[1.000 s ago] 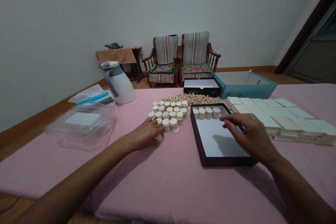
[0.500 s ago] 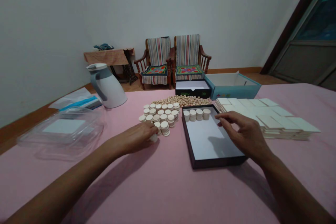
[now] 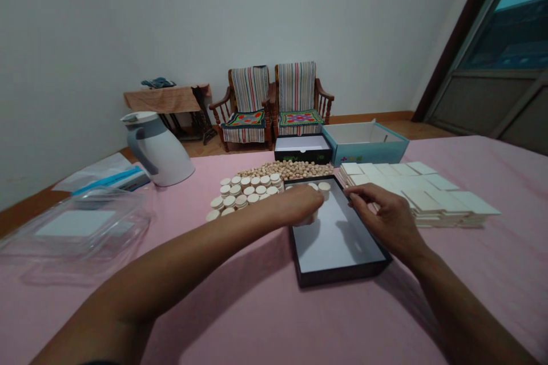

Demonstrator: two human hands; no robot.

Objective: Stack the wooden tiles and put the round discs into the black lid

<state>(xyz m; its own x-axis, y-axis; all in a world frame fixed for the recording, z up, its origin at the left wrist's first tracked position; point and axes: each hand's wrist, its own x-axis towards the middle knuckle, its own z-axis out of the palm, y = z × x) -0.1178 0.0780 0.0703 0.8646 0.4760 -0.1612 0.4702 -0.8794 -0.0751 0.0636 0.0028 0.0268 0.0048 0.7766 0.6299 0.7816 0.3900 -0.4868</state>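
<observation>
My left hand (image 3: 303, 205) is over the left part of a shallow black tray with a white inside (image 3: 329, 256). Its fingers are closed around a short stack of white round discs (image 3: 309, 220), mostly hidden under the hand. Beyond it, stacked discs (image 3: 324, 189) stand in a row along the tray's far end, partly covered by the hand. My right hand (image 3: 385, 214) pinches the tray's right rim near the far corner, thumb and forefinger together. Several more disc stacks (image 3: 245, 185) stand on the pink cloth left of the tray, partly behind my left forearm.
Small wooden pieces (image 3: 291, 169) lie heaped behind the tray. White square tiles (image 3: 432, 199) are stacked to the right. A black box (image 3: 303, 155) and a blue box (image 3: 368, 151) stand at the back. On the left are a jug (image 3: 165, 154) and a clear plastic container (image 3: 81, 228).
My left hand has carried discs from the stacks on the cloth rightward, over the tray. My right hand stays at the tray's right rim. The whole view has shifted slightly.
</observation>
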